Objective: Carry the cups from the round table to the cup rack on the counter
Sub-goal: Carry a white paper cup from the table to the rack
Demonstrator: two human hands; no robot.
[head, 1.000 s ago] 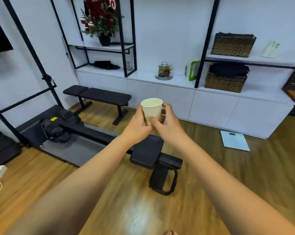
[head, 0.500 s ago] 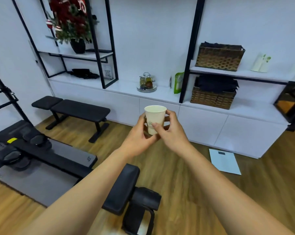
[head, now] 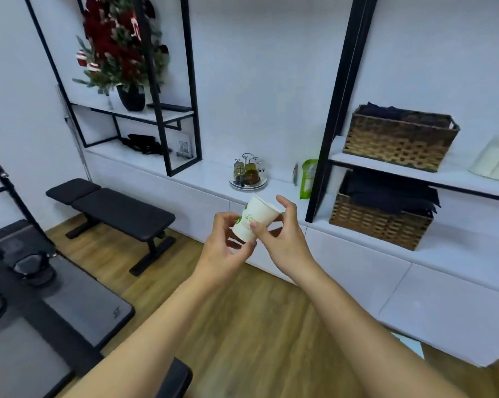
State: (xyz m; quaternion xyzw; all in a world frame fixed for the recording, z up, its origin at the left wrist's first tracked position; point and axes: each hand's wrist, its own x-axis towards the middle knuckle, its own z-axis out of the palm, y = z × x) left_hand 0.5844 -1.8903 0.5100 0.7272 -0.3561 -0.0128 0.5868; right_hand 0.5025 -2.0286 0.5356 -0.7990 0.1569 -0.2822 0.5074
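We hold one paper cup in front of us with both hands, in the air just before the white bench along the wall. The left hand takes it low, near the base, and the right hand presses its thumb on the side while the fingers curl behind the rim. Each grip is closed on the cup. We judge that two hands are used because the thin paper wall gives easily, and because the cup is being turned: it leans with its mouth up and to the right, perhaps to go upside down on a peg. The cup rack stands on a small plate on the bench, just beyond the cup, with glass cups already on it.

The cup is white, tapered, with a rolled rim and a green printed mark on the side. It looks empty, but we cannot see inside.
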